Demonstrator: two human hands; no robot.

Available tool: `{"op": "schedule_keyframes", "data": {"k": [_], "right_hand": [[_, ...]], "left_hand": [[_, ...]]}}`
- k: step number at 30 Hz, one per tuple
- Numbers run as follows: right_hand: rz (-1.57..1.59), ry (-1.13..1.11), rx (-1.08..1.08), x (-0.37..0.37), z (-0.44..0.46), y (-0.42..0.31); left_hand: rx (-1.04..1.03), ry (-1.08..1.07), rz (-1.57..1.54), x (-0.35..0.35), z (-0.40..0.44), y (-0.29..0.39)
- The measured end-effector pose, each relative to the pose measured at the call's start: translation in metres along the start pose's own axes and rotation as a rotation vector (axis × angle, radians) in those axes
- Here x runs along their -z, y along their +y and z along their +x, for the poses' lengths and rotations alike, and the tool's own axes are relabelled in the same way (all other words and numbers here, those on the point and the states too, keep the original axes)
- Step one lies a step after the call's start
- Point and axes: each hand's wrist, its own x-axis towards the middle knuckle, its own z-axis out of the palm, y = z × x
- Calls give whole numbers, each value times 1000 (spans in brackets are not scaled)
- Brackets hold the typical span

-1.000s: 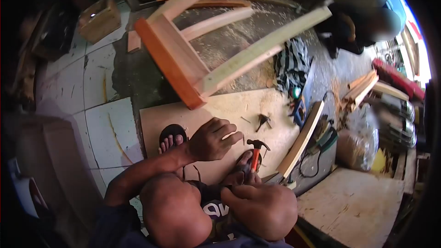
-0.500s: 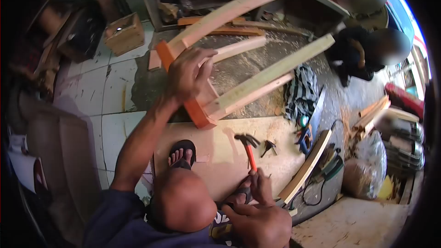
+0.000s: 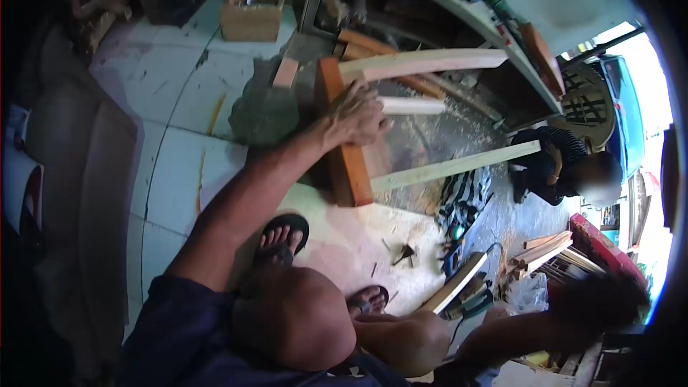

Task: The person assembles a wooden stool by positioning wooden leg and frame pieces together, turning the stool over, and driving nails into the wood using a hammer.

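My left hand [image 3: 362, 116] is closed on a wooden frame [image 3: 351, 179] tilted over the floor. The frame has a thick orange-brown board, with a curved pale leg [image 3: 437, 62] and a straight pale leg [image 3: 459, 166] reaching away from it. The fingers wrap over the board's inner side between these legs. Far to the right, my right hand [image 3: 602, 308] is a dark, smeared shape at the end of the stretched arm, apart from the frame. Its fingers and anything in them cannot be made out. A small black tool [image 3: 405, 254] lies near my feet.
A light board [image 3: 344, 236] lies under my feet. A wooden box [image 3: 251, 14] stands on the tiles. Right of the frame are striped cloth [image 3: 462, 197], a wood strip [image 3: 455, 283] and stacked timber [image 3: 541, 251]. A person [image 3: 552, 161] crouches near a plastic chair [image 3: 588, 107].
My right hand, earlier low in front of me with a hammer, has swung far out to the right; the hammer no longer shows. The view has turned, and my left hand still grips the frame.
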Motion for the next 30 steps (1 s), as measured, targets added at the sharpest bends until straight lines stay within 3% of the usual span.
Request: {"op": "schedule_keyframes", "data": {"k": [2,4,6,8,10,11,13,14,15,17,18,19,20,22,24,26,28,30], "right_hand": [[-271,-155,-68,-28,-16,10],[-546,-237,-77,-60,-23,24],[-406,65,127,-124,-22,81],[-358,-108,-46,-122,-29,96],[-85,-135,-238,-139,-60,108],[85,-151,-196,-155,-73,127],[277,-301,-541,-186,-89,132],[312,-298,-544,-205,-105,151],[348,-296,-547,-224,-121,170],[187,-178,-464,-218,-131,145],[99,-143,-421,-209,-130,128],[14,-114,-369,-199,-125,116],[-79,-87,-310,-188,-121,110],[-154,-52,-279,-189,-117,134],[317,30,-272,-223,-105,197],[295,257,-328,-213,-82,236],[61,312,-405,-197,-46,288],[55,424,-431,-177,-6,331]], "left_hand": [[11,100,-22,-10,0,-3],[96,-165,-67,12,3,5],[78,-57,0,12,-2,-11],[18,-2,-18,-2,2,-1],[26,13,-53,-9,0,10],[26,97,9,-15,2,6],[75,-196,-57,4,8,23],[88,-259,-86,12,10,39],[3,-158,-204,5,6,48],[-90,1,-338,-10,-6,75],[-13,-303,-229,11,-2,96],[-195,-203,-28,-3,-7,97],[-155,-289,21,-1,-6,101],[-143,-391,77,5,-2,108],[-154,-354,5,5,2,111],[-171,-401,6,2,7,108],[-158,-450,13,2,9,109],[-92,-531,57,4,11,112]]}}
